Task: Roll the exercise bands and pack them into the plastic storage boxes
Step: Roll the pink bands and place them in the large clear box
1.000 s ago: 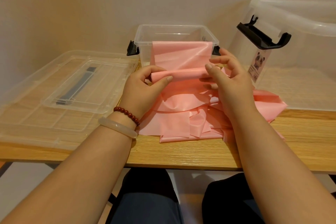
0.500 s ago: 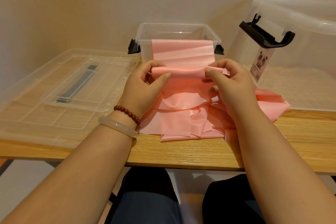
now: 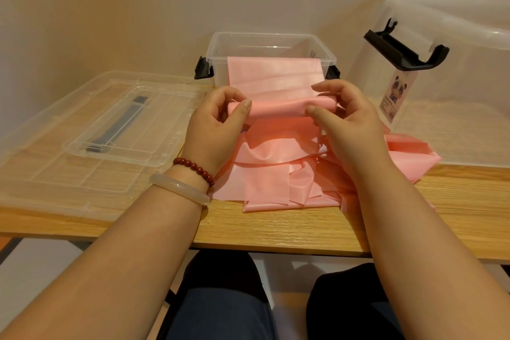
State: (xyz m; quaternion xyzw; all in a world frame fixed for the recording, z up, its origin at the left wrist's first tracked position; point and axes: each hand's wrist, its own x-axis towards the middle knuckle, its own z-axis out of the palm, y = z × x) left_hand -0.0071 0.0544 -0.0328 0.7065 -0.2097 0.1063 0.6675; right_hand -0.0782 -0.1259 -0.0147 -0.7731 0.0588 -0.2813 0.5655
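— Where is the band?
— Between my hands. My left hand [image 3: 218, 121] and right hand [image 3: 347, 121] each pinch one end of the pink exercise band [image 3: 278, 109] where it is rolled, thumbs nearest me.
— And the rest?
— The flat end drapes over the clear storage box [image 3: 220, 72] just beyond my fingers. Loose folds lie under my wrists, possibly several bands.

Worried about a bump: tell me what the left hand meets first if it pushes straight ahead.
Probably the near wall of the small clear box, beyond the left hand gripping the pink band; depth unclear.
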